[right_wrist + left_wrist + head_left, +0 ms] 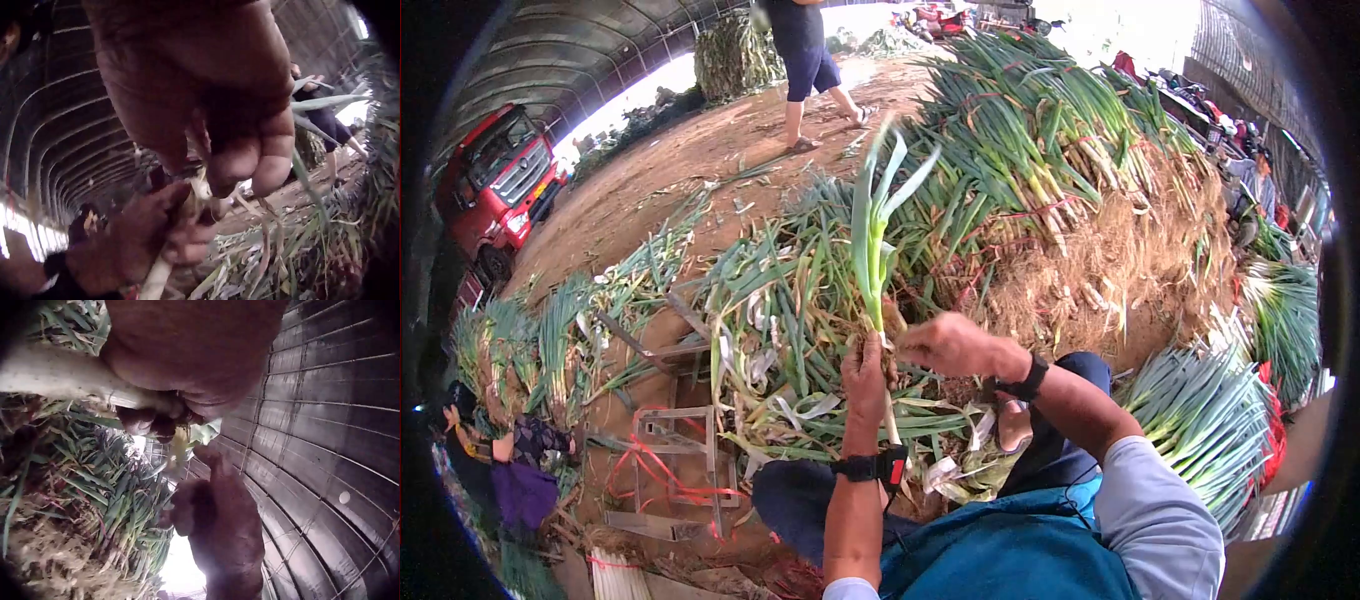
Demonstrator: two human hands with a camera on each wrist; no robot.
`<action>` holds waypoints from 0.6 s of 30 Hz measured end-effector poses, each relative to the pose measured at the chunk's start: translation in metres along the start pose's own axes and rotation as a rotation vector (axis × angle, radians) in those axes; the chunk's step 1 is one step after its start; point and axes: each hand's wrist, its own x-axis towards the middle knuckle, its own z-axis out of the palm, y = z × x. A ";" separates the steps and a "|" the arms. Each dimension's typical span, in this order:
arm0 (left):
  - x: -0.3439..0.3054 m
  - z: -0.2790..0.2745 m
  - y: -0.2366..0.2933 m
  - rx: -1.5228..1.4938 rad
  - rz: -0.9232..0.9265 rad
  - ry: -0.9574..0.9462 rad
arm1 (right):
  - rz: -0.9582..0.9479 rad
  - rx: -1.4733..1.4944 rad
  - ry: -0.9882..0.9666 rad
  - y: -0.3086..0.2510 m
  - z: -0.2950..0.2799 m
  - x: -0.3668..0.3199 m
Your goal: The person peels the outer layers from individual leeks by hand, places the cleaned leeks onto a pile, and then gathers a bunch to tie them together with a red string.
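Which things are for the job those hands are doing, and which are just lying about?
For the job:
- left hand, gripping one long onion
- right hand, fingers curled, beside it
- probably the piled onions

Just about, it seems:
- metal frame
- red truck

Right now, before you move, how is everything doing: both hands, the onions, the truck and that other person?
Left hand: gripping the stalk.
Right hand: fingers curled beside it; whether they pinch anything, I can't tell.
Green onion: held upright, leaves up.
Big onion pile: heaped, roots showing.
Red truck: standing on its wheels.
Other person: on their feet, legs apart.
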 end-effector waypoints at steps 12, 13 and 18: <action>-0.013 0.046 -0.034 0.714 0.727 0.045 | 0.405 1.240 0.521 0.050 -0.004 -0.001; -0.010 0.042 -0.036 0.721 0.657 0.056 | 0.454 1.567 0.575 0.044 -0.008 0.003; 0.001 0.006 -0.052 0.960 0.586 0.136 | 0.309 1.620 0.653 0.052 -0.025 0.000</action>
